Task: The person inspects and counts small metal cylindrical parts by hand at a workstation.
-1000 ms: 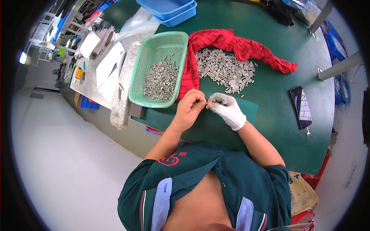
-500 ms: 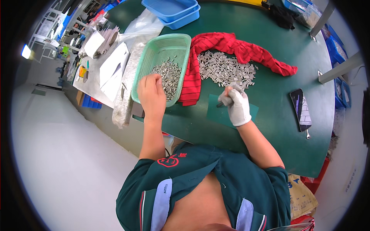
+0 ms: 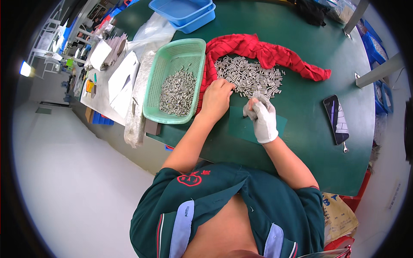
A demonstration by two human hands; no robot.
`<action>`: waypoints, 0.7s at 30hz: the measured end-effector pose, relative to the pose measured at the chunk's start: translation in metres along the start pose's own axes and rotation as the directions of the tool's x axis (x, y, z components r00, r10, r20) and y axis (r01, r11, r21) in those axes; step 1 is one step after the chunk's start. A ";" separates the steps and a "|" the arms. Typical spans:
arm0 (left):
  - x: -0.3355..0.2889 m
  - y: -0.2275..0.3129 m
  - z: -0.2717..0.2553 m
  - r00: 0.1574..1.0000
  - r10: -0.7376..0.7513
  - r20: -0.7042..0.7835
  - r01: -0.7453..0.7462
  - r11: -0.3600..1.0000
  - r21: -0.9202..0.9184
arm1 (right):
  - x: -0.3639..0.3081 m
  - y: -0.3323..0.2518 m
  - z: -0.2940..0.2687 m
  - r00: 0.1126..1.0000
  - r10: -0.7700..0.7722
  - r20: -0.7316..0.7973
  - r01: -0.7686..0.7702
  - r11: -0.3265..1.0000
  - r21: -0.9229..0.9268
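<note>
Green table (image 3: pixel 297 142), two hands (image 3: pixel 216 99) (image 3: pixel 263 119), two pin heaps (image 3: pixel 251 77) (image 3: pixel 177 93), one basket (image 3: pixel 150 86)

I see the basket (image 3: pixel 183 52) on the table (image 3: pixel 297 133), pins (image 3: pixel 178 92) heaped in it; left of the basket lie papers (image 3: pixel 124 77), behind it stand tubs (image 3: pixel 189 28), and to its right come a cloth (image 3: pixel 263 50), loose pins (image 3: pixel 249 75), a mat (image 3: pixel 238 127) and, farther right, a phone (image 3: pixel 336 119)

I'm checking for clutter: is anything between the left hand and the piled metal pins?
Nothing visible: the left hand is at the near-left edge of the metal pins; the red cloth lies left and behind.
</note>
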State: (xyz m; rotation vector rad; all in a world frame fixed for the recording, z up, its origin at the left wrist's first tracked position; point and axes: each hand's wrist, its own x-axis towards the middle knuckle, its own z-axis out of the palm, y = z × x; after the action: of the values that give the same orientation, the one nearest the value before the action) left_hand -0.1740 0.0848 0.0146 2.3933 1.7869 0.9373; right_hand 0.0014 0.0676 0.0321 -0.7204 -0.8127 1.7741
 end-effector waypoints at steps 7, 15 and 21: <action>0.005 -0.004 0.001 0.999 0.027 0.046 -0.028 0.999 0.024 | -0.001 -0.007 0.007 0.998 0.052 -0.037 -0.053 0.998 -0.017; -0.003 0.001 -0.015 0.976 -0.177 0.129 0.216 0.871 -0.442 | -0.002 -0.009 0.006 0.996 0.078 -0.051 -0.080 0.996 -0.034; -0.019 0.008 -0.025 0.905 -0.271 0.327 0.413 0.380 -0.828 | -0.006 -0.001 0.000 0.999 0.041 0.006 -0.040 0.995 -0.088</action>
State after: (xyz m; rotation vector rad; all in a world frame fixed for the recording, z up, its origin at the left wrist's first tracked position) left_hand -0.1820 0.0572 0.0291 1.2869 1.1488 1.1831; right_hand 0.0033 0.0624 0.0332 -0.7928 -0.8920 1.7870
